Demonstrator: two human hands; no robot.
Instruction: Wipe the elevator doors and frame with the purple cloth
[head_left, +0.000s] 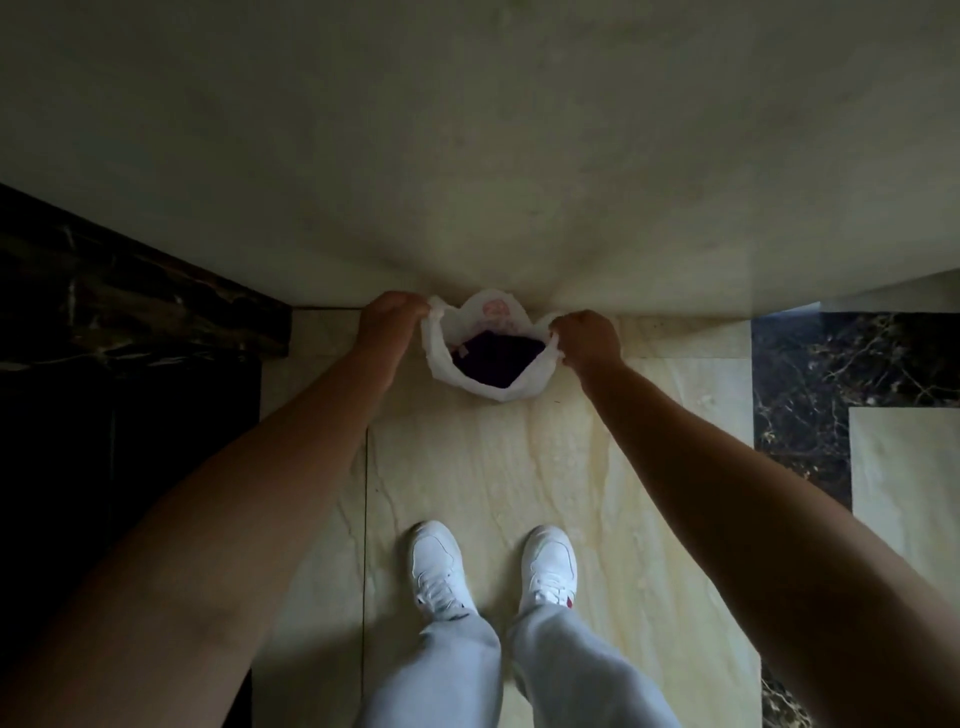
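A white plastic bag (437, 358) sits on the beige floor against the wall, its mouth pulled wide. Inside it lies the dark purple cloth (496, 361), bunched up. My left hand (389, 317) grips the bag's left handle. My right hand (587, 338) grips the right handle. Both arms reach straight down from above. The elevator doors are not plainly visible; a dark marble frame (130, 306) runs along the left.
My two white shoes (439, 569) stand on the beige marble floor (519, 467) below the bag. A pale wall (467, 156) fills the top. Dark veined marble floor inlay (810, 374) lies at the right. The left side is very dark.
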